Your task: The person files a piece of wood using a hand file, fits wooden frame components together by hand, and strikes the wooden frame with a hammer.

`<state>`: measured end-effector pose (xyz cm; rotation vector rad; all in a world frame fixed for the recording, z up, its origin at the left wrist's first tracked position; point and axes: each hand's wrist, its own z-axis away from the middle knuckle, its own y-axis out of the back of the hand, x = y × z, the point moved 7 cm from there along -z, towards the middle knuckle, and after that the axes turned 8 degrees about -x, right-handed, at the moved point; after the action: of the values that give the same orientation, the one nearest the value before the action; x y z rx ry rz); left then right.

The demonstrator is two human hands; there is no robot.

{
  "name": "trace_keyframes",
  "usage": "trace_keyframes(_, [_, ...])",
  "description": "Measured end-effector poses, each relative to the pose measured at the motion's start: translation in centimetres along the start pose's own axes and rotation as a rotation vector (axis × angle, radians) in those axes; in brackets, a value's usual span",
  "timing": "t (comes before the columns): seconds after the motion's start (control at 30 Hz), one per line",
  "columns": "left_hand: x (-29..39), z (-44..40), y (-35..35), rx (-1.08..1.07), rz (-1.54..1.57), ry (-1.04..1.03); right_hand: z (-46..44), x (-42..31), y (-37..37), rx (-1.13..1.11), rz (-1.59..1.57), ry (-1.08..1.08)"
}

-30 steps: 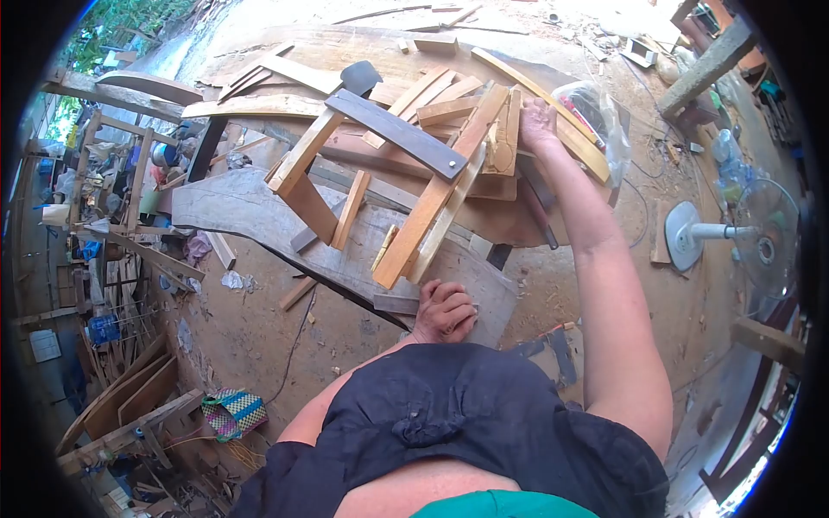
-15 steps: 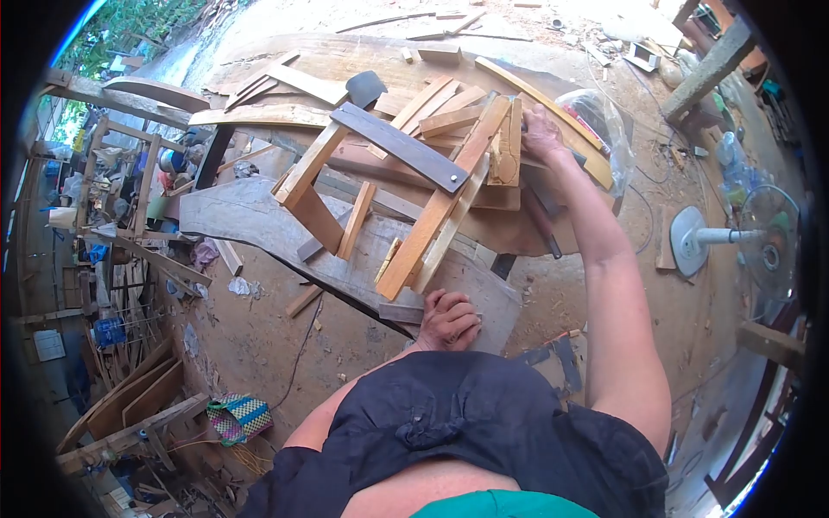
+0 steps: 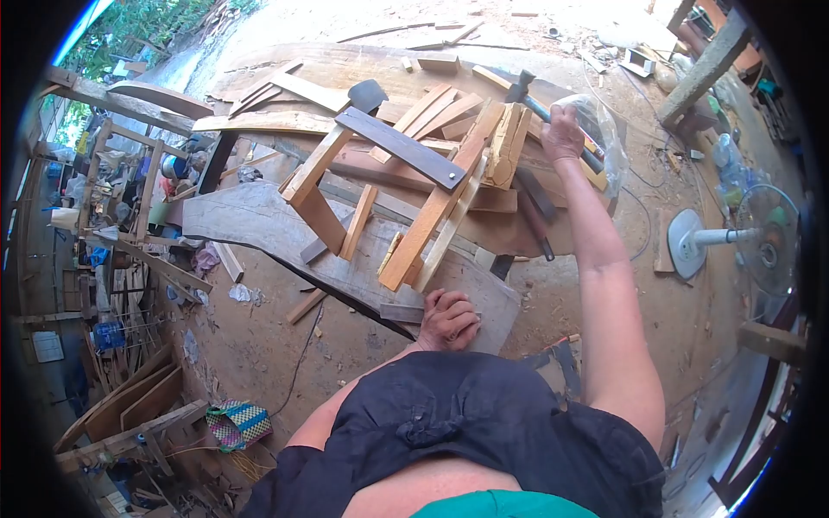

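Note:
My right hand (image 3: 563,134) is closed around the handle of a hammer (image 3: 537,107), whose dark head points up and left. Its blue handle section shows between head and fist. My left hand (image 3: 449,321) rests with curled fingers on the grey plank (image 3: 285,226), just below the lower end of an assembled wooden frame (image 3: 442,220). Whether anything lies inside those fingers is hidden. The frame stands tilted on the plank, with a dark crosspiece (image 3: 401,148) joining its two sides. A rough, split wood block (image 3: 505,147) sits beside its upper right end.
Loose wood strips (image 3: 436,116) lie piled behind the frame. A dark rod (image 3: 535,226) and a clear plastic bag (image 3: 604,129) are at the right. A standing fan (image 3: 691,243) is farther right. Wood scraps and a woven bag (image 3: 239,425) occupy the left side.
My right hand has moved right and slightly up from beside the wood block, and the hammer now shows in it. My left hand has stayed in place.

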<state>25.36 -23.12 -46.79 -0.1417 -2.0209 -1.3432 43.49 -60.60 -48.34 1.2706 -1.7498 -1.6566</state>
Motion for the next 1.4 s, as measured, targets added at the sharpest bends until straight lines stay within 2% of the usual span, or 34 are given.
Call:
trace_keyframes(0.07, [0.1, -0.1, 0.2, 0.024, -0.004, -0.003, -0.1, 1.6, 0.6, 0.075, -0.044, -0.155])
trace_keyframes(0.23, [0.4, -0.2, 0.4, 0.037, -0.014, -0.022, -0.1, 4.0, 3.3, 0.156, -0.128, -0.297])
trace_keyframes(0.3, [0.3, -0.1, 0.3, 0.040, -0.016, -0.017, 0.2, 5.3, 3.9, 0.121, -0.315, -0.323])
trace_keyframes(0.37, [0.0, 0.2, 0.0, 0.021, -0.003, -0.025, -0.5, 7.8, 2.1, 0.144, -0.703, -0.245])
trace_keyframes(0.4, [0.0, 0.4, -0.1, 0.024, -0.011, -0.033, 1.3, 6.8, 3.5, 0.013, -1.022, -0.398])
trace_keyframes(0.57, [0.1, 0.4, -0.1, 0.042, -0.028, -0.046, 9.3, 4.1, 10.4, -0.100, -1.410, -0.305])
trace_keyframes(0.63, [0.1, 0.3, 0.1, 0.024, -0.008, -0.029, 14.2, 1.9, 14.3, -0.063, -1.457, -0.208])
trace_keyframes(0.67, [0.2, 0.4, 0.1, 0.026, -0.014, -0.033, 16.5, 2.0, 14.5, -0.073, -1.445, -0.233])
trace_keyframes(0.73, [0.1, 0.6, -0.2, 0.027, 0.005, -0.046, 19.6, 0.7, 15.9, -0.111, -1.565, -0.047])
trace_keyframes(0.87, [0.0, 1.0, -0.1, 0.038, 0.002, -0.070, 27.0, -1.3, 17.0, -0.088, -1.418, -0.174])
trace_keyframes(0.93, [0.0, 0.9, 0.0, 0.051, 0.005, -0.080, 31.4, -1.5, 15.4, -0.225, -1.242, -0.364])
trace_keyframes(1.17, [-0.2, 1.6, 0.1, 0.088, -0.001, -0.085, 40.7, -7.1, 14.6, -0.230, -1.252, -0.332])
trace_keyframes(1.4, [-0.2, 2.0, 0.2, 0.113, -0.004, -0.099, 41.4, -9.2, 13.6, -0.178, -1.033, -0.298])
